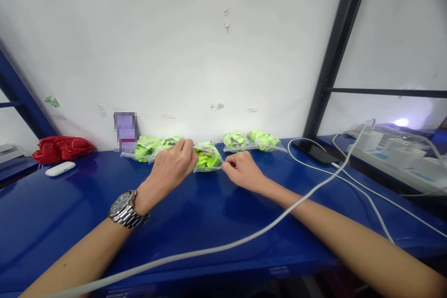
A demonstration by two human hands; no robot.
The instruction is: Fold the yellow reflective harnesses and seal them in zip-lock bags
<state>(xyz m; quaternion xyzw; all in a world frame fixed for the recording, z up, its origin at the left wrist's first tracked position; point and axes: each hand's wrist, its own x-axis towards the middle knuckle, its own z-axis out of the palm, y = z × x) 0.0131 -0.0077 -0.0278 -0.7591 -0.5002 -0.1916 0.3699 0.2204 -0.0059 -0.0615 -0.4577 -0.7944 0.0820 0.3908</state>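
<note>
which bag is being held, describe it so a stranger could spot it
Find the glossy blue table against the white wall. Near its back are five clear plastic bags with neon-yellow contents; it is the middle bag. Only this one is held between the left hand and right hand.

Bench: crumpled red bundle at back left corner, white case just in front. Purple pixelated item upright at back edge, near the wall. Dark phone toward back right, white plug in its near end. White power strip with chargers farther right. Thick white cable runs across toward front left corner.
</note>
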